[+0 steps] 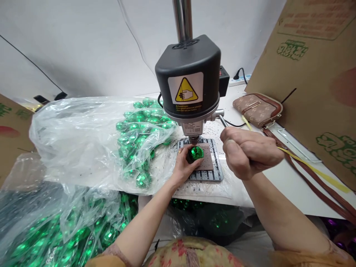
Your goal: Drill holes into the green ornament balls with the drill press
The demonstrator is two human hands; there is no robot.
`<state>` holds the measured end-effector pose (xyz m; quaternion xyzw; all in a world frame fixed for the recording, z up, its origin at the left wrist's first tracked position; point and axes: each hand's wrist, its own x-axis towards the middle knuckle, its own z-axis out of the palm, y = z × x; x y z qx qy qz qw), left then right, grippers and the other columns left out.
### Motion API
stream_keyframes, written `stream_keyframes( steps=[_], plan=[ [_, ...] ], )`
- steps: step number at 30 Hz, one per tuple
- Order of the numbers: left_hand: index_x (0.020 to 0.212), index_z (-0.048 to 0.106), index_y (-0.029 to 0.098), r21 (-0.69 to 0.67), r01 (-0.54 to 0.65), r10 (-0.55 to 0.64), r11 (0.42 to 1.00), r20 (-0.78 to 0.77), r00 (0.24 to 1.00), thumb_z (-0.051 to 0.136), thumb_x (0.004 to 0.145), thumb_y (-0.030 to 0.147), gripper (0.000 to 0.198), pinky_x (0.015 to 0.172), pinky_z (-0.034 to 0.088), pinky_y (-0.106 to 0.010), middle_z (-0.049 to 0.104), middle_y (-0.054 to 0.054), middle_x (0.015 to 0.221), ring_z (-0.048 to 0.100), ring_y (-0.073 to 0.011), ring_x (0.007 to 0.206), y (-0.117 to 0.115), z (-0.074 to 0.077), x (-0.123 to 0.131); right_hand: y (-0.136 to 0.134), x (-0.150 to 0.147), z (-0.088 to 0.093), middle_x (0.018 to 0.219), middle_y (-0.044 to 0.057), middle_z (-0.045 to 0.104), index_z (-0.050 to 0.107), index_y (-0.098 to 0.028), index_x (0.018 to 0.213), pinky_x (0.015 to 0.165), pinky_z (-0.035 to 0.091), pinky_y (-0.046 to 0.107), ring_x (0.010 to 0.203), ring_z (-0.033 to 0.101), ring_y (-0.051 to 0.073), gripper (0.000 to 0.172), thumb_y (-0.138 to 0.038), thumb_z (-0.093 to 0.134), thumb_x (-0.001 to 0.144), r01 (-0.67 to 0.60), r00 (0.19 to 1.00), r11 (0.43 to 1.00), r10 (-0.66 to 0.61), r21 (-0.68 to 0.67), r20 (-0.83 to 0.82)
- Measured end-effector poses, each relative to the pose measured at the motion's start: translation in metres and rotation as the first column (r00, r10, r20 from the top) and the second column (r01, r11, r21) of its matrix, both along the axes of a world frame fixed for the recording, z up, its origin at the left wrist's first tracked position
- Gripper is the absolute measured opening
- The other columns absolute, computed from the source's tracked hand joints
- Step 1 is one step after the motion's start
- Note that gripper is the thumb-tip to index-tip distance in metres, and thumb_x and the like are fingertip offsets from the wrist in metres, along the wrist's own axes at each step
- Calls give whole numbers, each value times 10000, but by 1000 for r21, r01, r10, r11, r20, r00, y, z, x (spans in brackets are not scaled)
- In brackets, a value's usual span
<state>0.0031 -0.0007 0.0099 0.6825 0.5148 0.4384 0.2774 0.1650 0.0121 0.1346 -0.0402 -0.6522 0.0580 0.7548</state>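
A black bench drill press (pixel 187 78) stands in front of me, a warning label on its housing. My left hand (pixel 185 161) grips a shiny green faceted piece (pixel 197 152) between thumb and fingers, right below the drill chuck (pixel 194 140). Whether the bit touches the piece is hard to make out. Under it lies a brown board (pixel 207 163) on the slotted grey drill base (pixel 218 174). On the right, my right hand (pixel 247 152) is closed in a fist around the drill press's metal feed lever (pixel 223 121), whose end is hidden in the fingers.
Clear plastic bags (pixel 75 137) with many green faceted pieces (pixel 141 129) lie on the left of the table, and another bag (pixel 78 230) is below. A brown handbag (pixel 257 107) and a large cardboard box (pixel 314 74) stand on the right. Dark shavings surround the base.
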Motion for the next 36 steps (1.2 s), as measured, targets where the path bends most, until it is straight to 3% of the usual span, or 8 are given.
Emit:
stream_keyframes(
  steps=[10,13,16,20,23,25,30,36],
  plan=[
    [1161,555,228,181,-175,184,968,-35,982,764,790,343,441,873,544,-396,653,-82,1066,656,-245,1007,-47,3,5,0,-11,59,424,-58,337,351,-182,492,381,187,276,385,308,45,449,-105,612,849,-61,977,937,-15,-344,-213],
    [1227,527,231,379,153,-85,913,-192,978,745,807,417,509,783,575,-347,670,-99,1053,687,-228,936,-92,-4,-5,3,-9,59,433,-66,322,336,-178,505,398,199,256,398,323,33,442,-80,584,858,-88,978,936,15,-342,-210],
    [1212,570,215,387,515,-243,765,-567,787,713,848,419,441,665,559,-301,695,-122,1062,682,-196,801,-128,-22,-18,4,-9,57,433,-72,300,316,-179,510,397,195,257,392,314,30,443,-55,578,846,-110,972,947,40,-300,-232],
    [1259,568,198,332,617,-214,713,-736,643,697,883,383,438,713,570,-327,691,-158,1157,674,-214,864,-144,-33,-30,5,-11,56,429,-70,304,333,-177,500,389,197,261,385,319,31,441,-51,583,839,-74,971,956,4,-284,-240],
    [1227,579,181,455,526,-165,719,-624,764,591,946,434,379,771,577,-361,694,-158,1115,671,-232,913,-125,-19,-39,6,-11,56,423,-72,287,315,-179,494,388,194,257,378,319,26,455,-53,580,841,-70,966,957,-6,-283,-258],
    [1202,599,203,436,361,-47,824,-583,811,507,969,234,252,822,568,-391,702,-125,1043,669,-234,924,-97,-5,-50,6,-12,56,417,-74,279,317,-181,487,382,189,262,368,312,27,457,-49,587,831,-80,964,962,8,-262,-266],
    [1161,644,188,248,-156,279,956,-610,742,496,871,74,345,980,496,-499,680,-150,1108,620,-322,1070,-1,14,-91,5,-10,54,420,-68,281,353,-188,485,385,208,271,373,322,40,438,-53,578,837,-95,964,954,17,-285,-266],
    [1175,649,206,164,-167,227,972,-489,842,755,728,127,466,1048,445,-512,689,-137,1164,586,-370,1168,71,5,-104,3,-5,52,427,-54,318,381,-199,488,367,212,313,359,342,74,443,-154,669,822,-100,974,948,31,-301,-224]
  ],
)
